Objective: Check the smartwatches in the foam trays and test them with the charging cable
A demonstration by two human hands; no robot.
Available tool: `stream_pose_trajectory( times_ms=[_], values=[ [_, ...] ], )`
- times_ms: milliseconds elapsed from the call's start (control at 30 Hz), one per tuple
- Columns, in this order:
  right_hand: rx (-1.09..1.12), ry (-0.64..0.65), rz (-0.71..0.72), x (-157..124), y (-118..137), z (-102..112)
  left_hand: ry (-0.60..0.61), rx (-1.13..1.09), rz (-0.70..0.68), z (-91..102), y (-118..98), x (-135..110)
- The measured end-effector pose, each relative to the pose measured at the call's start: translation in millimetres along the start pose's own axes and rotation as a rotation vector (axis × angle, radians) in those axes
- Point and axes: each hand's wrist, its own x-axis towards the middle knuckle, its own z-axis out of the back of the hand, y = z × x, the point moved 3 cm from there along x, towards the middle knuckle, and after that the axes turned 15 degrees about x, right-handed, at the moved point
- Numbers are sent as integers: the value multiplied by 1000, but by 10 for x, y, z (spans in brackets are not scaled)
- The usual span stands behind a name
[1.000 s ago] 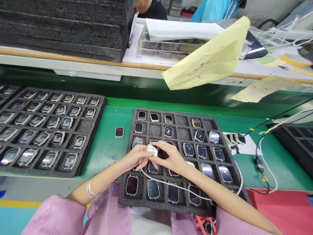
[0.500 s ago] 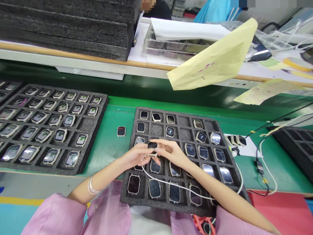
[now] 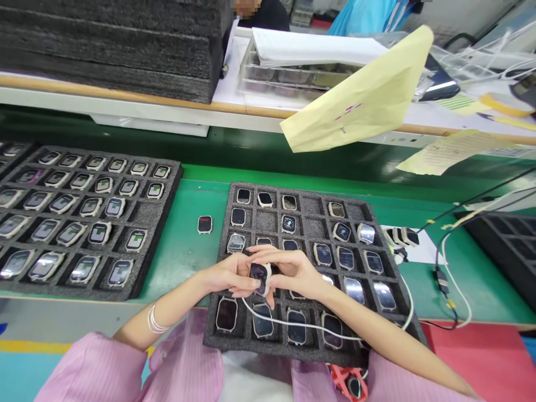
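Both hands meet over the near middle of a black foam tray (image 3: pixel 360 210) whose pockets hold several smartwatch bodies. My left hand (image 3: pixel 228 274) and my right hand (image 3: pixel 295 269) pinch one watch body (image 3: pixel 259 276) between them, its dark screen facing me. A white cable (image 3: pixel 310 325) runs from that watch across the tray's front row toward the right. Other watch bodies lie in the pockets around and under my hands.
A second foam tray (image 3: pixel 144 215) full of lit watch bodies lies to the left. A lone watch body (image 3: pixel 204 224) sits on the green belt between the trays. Cables and plugs (image 3: pixel 443 279) lie right. Stacked foam (image 3: pixel 113 44), a clear tray stack (image 3: pixel 285 75) and yellow paper (image 3: pixel 360 100) are behind.
The watch has been turned from its white back up to its dark screen toward me, and both hands have drawn it slightly nearer over the tray.
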Motion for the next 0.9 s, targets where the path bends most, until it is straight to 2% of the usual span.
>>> stream_pose_trajectory(
  times_ms=[100,200,533,833,900],
  values=[
    [-60,-31,49,-18,21,-31,106,-7,-4,-16,23,-8],
    [-52,-26,75,-20,21,-29,125,-27,-12,-32,3,-1],
    [86,-38,-96,20,-124,156,-165,-9,-67,-56,-91,91],
    [24,-31,-98,35,-125,183,-196,32,-79,-72,-97,73],
    [-49,-16,-70,41,-75,176,-204,38,-71,-71,-96,69]
  ],
)
